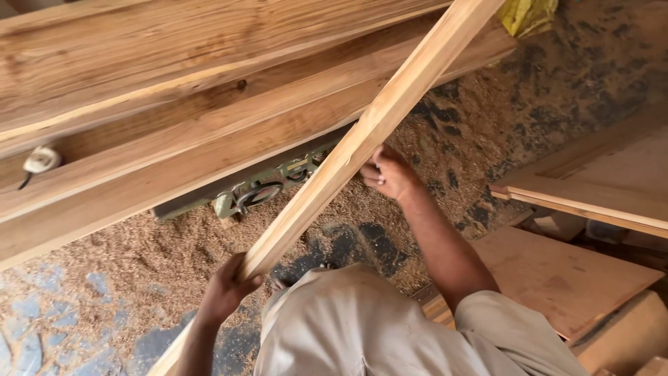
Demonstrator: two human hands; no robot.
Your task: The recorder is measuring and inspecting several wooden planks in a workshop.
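I hold a long, narrow wooden plank (362, 139) that runs diagonally from the lower left to the top right of the view. My left hand (226, 289) grips its lower part from underneath. My right hand (388, 173) clasps its right edge higher up, fingers curled around the wood. The plank crosses over a stack of wide boards (174, 104) lying on a green machine (257, 191). My light-coloured shirt fills the bottom middle.
Sawdust (125, 271) covers the floor. Flat plywood sheets (563, 278) and more boards (598, 188) are piled at the right. A small white object with a cord (40, 160) rests on the stacked boards at the left. A yellow bag (529, 14) shows at the top.
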